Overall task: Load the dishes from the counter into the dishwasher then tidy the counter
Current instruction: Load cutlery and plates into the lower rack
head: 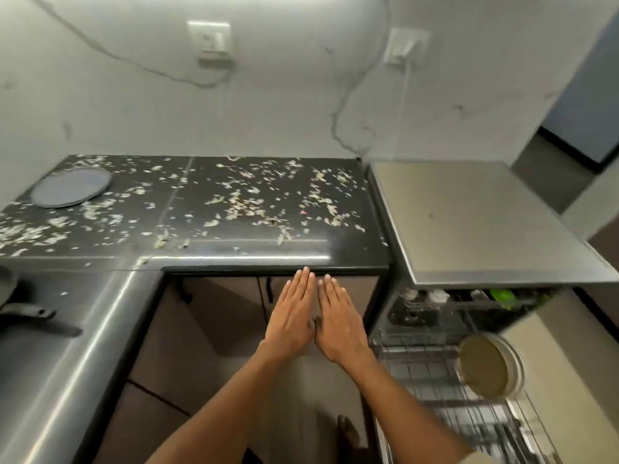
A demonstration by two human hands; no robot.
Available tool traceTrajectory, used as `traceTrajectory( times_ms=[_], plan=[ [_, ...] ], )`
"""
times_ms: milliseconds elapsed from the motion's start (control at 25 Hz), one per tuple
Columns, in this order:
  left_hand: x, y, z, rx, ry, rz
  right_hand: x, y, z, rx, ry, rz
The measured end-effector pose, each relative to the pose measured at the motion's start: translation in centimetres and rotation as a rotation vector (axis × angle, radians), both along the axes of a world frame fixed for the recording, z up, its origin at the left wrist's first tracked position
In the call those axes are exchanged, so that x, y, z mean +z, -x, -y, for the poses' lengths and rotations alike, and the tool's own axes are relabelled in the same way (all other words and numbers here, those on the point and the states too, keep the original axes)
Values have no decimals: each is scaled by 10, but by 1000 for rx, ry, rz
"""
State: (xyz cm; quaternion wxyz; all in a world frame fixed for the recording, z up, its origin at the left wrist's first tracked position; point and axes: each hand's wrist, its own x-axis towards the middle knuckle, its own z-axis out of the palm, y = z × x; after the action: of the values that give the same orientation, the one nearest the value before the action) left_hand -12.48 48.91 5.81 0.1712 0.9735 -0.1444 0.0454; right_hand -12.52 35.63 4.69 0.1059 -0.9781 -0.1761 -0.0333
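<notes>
While scraps point(241, 205) litter the counter point(234, 249), left hand point(292, 316) and right hand point(338, 321) hover flat, empty, at its front edge.

This is a home kitchen. A dark, polished stone counter point(234, 209) runs in an L just beyond the fingertips, strewn with pale vegetable scraps point(241, 205), and a round plate point(71, 187) lies at its far left corner. To the right of the hands stands an open dishwasher point(469, 212) with a steel top; its wire rack point(432, 373) is pulled out and holds a round plate on edge point(485, 368). Well left of the hands a dark pan handle point(30, 311) rests on the counter. Behind the counter, a plain wall carries two electrical sockets point(209, 40) with trailing cables, and cupboard doors point(234, 303) sit beneath.
</notes>
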Motion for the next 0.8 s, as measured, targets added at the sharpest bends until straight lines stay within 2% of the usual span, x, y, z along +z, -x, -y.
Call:
traceTrajectory(
  times_ms=[240, 640, 800],
  plan=[
    [11, -22, -102, 225, 47, 79, 40, -59, -105, 274, -26, 59],
    [2, -118, -218, 600, -45, -29, 39, -195, -243, 597, -61, 1],
    [12, -153, -249, 738, -22, -46, 45, -248, -289, 728, -48, -20]
  ],
)
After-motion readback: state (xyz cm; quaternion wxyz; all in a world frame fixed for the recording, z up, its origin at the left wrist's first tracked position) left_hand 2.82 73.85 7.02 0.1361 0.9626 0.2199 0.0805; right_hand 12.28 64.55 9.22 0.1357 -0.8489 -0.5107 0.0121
